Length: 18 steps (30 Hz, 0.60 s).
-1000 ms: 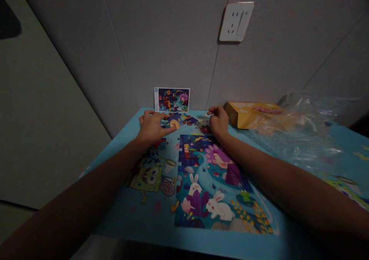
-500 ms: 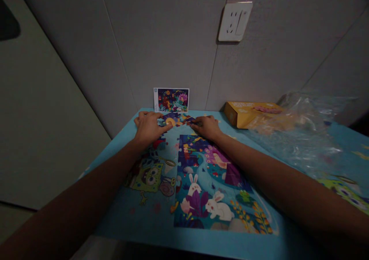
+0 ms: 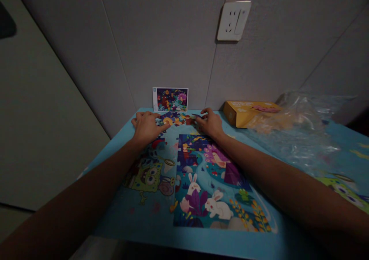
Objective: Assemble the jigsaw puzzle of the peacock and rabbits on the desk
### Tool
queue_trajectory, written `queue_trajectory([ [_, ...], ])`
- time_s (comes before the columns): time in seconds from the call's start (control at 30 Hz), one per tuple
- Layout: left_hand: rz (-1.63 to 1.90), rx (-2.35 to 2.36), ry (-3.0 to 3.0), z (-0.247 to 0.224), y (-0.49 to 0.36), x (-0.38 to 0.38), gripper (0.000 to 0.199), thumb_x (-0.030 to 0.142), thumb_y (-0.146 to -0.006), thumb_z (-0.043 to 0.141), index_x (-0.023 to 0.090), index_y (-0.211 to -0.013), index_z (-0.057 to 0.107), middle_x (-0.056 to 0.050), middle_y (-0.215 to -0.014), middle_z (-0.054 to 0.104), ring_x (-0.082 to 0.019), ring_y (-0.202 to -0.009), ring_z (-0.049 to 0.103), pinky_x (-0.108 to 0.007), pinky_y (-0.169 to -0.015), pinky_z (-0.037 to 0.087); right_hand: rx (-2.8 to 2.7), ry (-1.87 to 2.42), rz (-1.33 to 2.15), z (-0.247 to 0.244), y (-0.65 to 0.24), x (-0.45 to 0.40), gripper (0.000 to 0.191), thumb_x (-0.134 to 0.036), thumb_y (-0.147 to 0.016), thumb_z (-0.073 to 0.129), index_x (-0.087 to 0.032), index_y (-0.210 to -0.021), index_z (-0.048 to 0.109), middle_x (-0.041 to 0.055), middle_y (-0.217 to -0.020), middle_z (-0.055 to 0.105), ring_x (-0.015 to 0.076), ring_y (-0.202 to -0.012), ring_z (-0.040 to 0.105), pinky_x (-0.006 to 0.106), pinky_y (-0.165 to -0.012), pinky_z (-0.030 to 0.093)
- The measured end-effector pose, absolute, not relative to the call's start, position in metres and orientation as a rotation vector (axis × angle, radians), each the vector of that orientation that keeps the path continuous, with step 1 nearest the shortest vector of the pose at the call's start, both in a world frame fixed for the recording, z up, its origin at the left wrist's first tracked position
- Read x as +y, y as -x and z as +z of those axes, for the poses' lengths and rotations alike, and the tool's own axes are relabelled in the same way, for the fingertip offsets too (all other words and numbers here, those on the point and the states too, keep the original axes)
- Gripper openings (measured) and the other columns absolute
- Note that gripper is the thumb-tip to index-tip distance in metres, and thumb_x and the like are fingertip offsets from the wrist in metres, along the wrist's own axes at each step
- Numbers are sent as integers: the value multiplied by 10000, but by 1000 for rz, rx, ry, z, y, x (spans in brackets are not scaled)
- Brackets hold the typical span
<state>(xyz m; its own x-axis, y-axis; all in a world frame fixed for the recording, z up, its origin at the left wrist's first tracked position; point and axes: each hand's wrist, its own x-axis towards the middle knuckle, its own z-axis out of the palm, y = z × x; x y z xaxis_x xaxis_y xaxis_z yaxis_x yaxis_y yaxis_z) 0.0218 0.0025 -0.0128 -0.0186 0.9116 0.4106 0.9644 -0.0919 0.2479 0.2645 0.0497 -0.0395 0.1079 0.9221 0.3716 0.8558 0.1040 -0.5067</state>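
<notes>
A partly joined jigsaw puzzle [image 3: 201,183] with rabbits, plants and a pink bird lies flat on the table. Beyond it, several loose puzzle pieces [image 3: 177,118] are spread near the wall. My left hand [image 3: 147,126] rests at the left side of these pieces, fingers apart, with the thumb at a piece with a yellow shape. On their right side my right hand [image 3: 210,123] is raised slightly, with a small dark puzzle piece [image 3: 197,115] pinched in its fingers. A picture card [image 3: 170,99] of the scene leans upright against the wall.
A yellow box [image 3: 250,112] lies at the back right. Crumpled clear plastic [image 3: 300,137] overlaps its front and spreads over the blue table [image 3: 138,225]. A wall socket [image 3: 234,20] is above. Cartoon figures are printed on the table covering.
My right hand has lifted a dark piece from the loose pieces and moved slightly right. My left hand has stayed nearly in place.
</notes>
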Motion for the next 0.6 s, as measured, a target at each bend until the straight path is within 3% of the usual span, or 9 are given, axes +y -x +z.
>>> queue_trajectory([
  [0.17, -717, -2037, 2111, -13, -22, 2, 567, 633, -783, 649, 217, -1163, 718, -172, -1217, 629, -440, -1183, 453, -597, -937, 370, -1841, 1871, -31, -39, -268, 46, 348, -500, -872, 568, -261, -1068, 729, 141, -1093, 693, 324, -1047, 582, 407, -825, 412],
  [0.37, -721, -2025, 2094, -14, -21, 3, 575, 640, -787, 646, 207, -1158, 723, -174, -1220, 633, -440, -1183, 464, -602, -937, 378, -1921, 1856, -152, -41, -271, 46, 315, -377, -912, 523, -220, -1034, 767, 157, -986, 712, 324, -992, 556, 443, -836, 405],
  [0.47, -752, -1986, 2111, -16, -22, 3, 550, 622, -775, 678, 223, -1150, 726, -157, -1190, 637, -422, -1173, 475, -576, -938, 392, -1998, 1591, -215, -40, -268, 44, 294, -340, -907, 526, -188, -1007, 757, 160, -1006, 686, 316, -985, 537, 453, -856, 413],
  [0.6, -788, -1835, 2215, -19, -26, 3, 514, 600, -760, 715, 270, -1154, 724, -107, -1206, 614, -388, -1207, 445, -539, -962, 392, -2240, 921, -224, -35, -259, 36, 341, -293, -922, 501, -151, -1200, 640, 155, -1127, 627, 285, -1036, 518, 442, -925, 423],
])
